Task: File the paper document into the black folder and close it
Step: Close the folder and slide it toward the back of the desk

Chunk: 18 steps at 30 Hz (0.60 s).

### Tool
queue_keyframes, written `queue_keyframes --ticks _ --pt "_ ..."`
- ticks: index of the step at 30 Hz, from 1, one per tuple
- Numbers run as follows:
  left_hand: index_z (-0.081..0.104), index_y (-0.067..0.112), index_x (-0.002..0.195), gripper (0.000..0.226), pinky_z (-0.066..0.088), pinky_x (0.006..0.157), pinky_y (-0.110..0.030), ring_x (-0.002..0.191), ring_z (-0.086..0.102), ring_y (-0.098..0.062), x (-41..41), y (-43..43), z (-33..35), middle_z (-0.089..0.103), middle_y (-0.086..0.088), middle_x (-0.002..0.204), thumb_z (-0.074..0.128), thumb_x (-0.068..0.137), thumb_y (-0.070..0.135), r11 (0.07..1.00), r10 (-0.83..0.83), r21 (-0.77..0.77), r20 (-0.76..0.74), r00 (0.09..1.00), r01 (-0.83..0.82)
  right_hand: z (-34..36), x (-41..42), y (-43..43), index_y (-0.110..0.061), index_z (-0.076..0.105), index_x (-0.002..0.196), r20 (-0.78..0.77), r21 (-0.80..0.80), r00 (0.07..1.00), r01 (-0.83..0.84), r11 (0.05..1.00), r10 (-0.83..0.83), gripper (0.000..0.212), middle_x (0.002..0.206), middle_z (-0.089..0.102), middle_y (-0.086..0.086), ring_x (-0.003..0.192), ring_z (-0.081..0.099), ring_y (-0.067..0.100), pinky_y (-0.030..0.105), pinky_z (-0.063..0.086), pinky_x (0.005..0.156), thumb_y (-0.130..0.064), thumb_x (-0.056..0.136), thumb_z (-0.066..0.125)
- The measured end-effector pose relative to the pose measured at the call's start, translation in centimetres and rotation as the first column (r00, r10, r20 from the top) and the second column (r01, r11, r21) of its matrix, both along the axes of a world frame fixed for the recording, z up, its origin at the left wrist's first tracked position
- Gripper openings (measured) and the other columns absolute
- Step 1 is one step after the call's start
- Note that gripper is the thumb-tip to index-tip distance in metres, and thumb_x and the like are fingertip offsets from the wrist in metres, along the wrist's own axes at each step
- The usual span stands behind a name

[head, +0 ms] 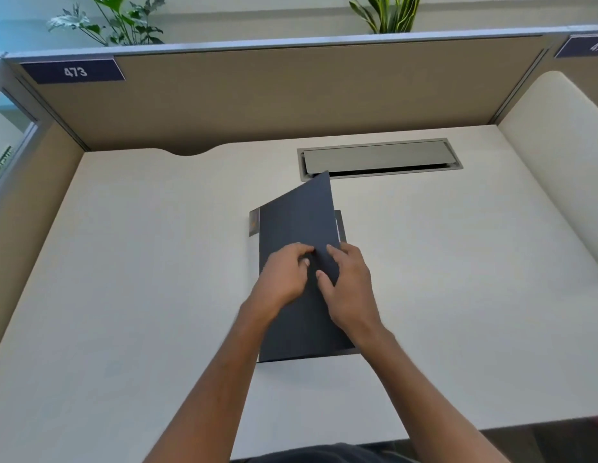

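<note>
The black folder [296, 222] lies in the middle of the white desk [140, 262], its front cover raised at an angle above the back cover. A thin white sliver of the paper document [338, 232] shows at the right edge between the covers; the rest is hidden. My left hand [284, 279] rests curled on the cover, fingertips touching it. My right hand [349, 289] holds the cover's right edge, thumb on top and fingers wrapped around it.
A grey cable hatch [379, 158] is set into the desk just behind the folder. Beige partition walls [274, 95] enclose the back and left. A white curved divider [558, 168] stands at the right. The desk's front edge runs near my body.
</note>
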<state>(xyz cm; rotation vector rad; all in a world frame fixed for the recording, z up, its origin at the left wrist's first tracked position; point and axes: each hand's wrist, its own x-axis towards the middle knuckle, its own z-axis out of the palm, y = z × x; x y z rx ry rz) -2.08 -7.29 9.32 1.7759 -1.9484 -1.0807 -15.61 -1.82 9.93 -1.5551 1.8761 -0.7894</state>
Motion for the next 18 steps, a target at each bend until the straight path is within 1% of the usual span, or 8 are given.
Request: queue_keyframes --ticks 2,4,5,7,11,13,15,18 --pt "0.047 0.028 0.155 0.054 0.031 0.124 -0.035 0.155 0.035 -0.025 -0.6 0.6 -2.1 0.034 -0.004 0.169 0.054 0.104 0.013 0.996 -0.092 0.005 0.09 0.992 0.092 -1.5 -0.9 0.1 -0.011 0.044 0.151 -0.04 0.041 0.999 0.015 0.999 -0.013 0.059 0.157 0.036 0.003 0.144 0.041 0.016 0.014 0.025 0.112 -0.015 0.097 0.066" --pt "0.033 0.033 0.162 0.066 0.028 0.128 -0.042 0.159 0.025 -0.026 -1.3 1.2 -4.1 0.021 -0.004 0.174 0.057 0.103 0.016 0.988 -0.155 0.019 0.185 0.97 0.154 -2.9 -1.8 0.2 -0.009 0.041 0.153 -0.079 0.081 0.997 0.009 0.997 -0.002 0.062 0.159 0.029 0.003 0.145 0.04 0.018 0.022 0.029 0.119 -0.014 0.097 0.067" --pt "0.028 0.035 0.163 0.069 0.028 0.128 -0.044 0.16 0.022 -0.026 -1.7 1.5 -4.9 0.019 -0.004 0.174 0.058 0.103 0.019 0.985 -0.171 0.018 0.229 0.958 0.172 -3.7 -2.2 0.3 -0.008 0.04 0.154 -0.094 0.101 0.996 0.003 0.995 0.007 0.064 0.16 0.026 0.004 0.146 0.039 0.02 0.026 0.031 0.121 -0.013 0.096 0.067" --pt "0.023 0.035 0.164 0.071 0.026 0.129 -0.047 0.161 0.018 -0.027 -2.5 2.1 -6.5 0.014 -0.003 0.175 0.058 0.103 0.024 0.984 -0.174 0.012 0.282 0.944 0.177 -5.1 -3.1 0.3 -0.006 0.037 0.155 -0.121 0.141 0.992 -0.007 0.99 0.024 0.066 0.16 0.024 0.005 0.145 0.039 0.021 0.029 0.034 0.121 -0.014 0.096 0.067" --pt "0.023 0.031 0.164 0.069 0.017 0.13 -0.051 0.163 0.009 -0.027 -3.7 2.8 -8.8 0.005 -0.004 0.176 0.056 0.104 0.028 0.988 -0.149 0.012 0.354 0.923 0.155 -7.5 -4.8 0.0 -0.007 0.037 0.155 -0.114 0.243 0.992 -0.022 0.97 0.051 0.068 0.158 0.025 0.007 0.142 0.042 0.023 0.033 0.038 0.119 -0.02 0.096 0.068" --pt "0.022 0.029 0.165 0.066 0.014 0.13 -0.052 0.163 0.005 -0.026 -4.3 3.0 -9.7 0.003 -0.003 0.176 0.052 0.105 0.028 0.989 -0.142 0.009 0.387 0.911 0.15 -8.5 -5.4 -0.2 -0.008 0.037 0.155 -0.106 0.274 0.992 -0.036 0.961 0.067 0.069 0.158 0.026 0.007 0.141 0.043 0.023 0.033 0.038 0.118 -0.023 0.096 0.069" --pt "0.02 0.027 0.165 0.065 0.011 0.13 -0.054 0.163 0.003 -0.026 -4.8 3.3 -10.4 0.003 -0.003 0.176 0.048 0.107 0.027 0.989 -0.142 0.011 0.415 0.899 0.151 -9.3 -5.6 -0.5 -0.009 0.036 0.156 -0.139 0.288 0.986 -0.053 0.956 0.096 0.069 0.159 0.025 0.009 0.143 0.039 0.024 0.033 0.037 0.118 -0.027 0.097 0.067" --pt "0.017 0.026 0.166 0.065 0.008 0.131 -0.056 0.163 0.0 -0.027 -5.4 3.5 -11.3 0.003 -0.005 0.176 0.045 0.108 0.025 0.988 -0.144 0.017 0.454 0.879 0.153 -10.4 -5.7 -0.5 -0.012 0.034 0.157 -0.229 0.298 0.963 -0.067 0.952 0.139 0.068 0.157 0.028 0.011 0.147 0.031 0.026 0.036 0.038 0.117 -0.031 0.099 0.063"
